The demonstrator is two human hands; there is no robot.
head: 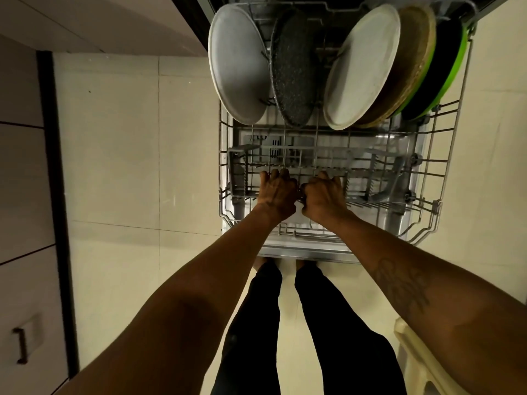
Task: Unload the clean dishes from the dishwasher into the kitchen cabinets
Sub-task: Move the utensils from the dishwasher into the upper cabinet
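The dishwasher's wire rack (445, 178) is pulled out over the open door (308, 252). At its far end stand a pale grey plate (239, 67), a dark speckled plate (293, 72), a cream plate (362, 69), a brown woven-looking plate (410, 64) and a black plate with a green rim (445, 75), all on edge. My left hand (276, 192) and my right hand (322, 195) are side by side, both closed over the wires at the rack's near front. The near half of the rack holds no dishes.
Pale floor tiles (128, 152) spread to the left of the dishwasher. Cabinet drawers with a dark handle (20, 346) line the left edge. A cream plastic stool or chair (419, 363) stands at the lower right. My legs (285, 323) stand just before the door.
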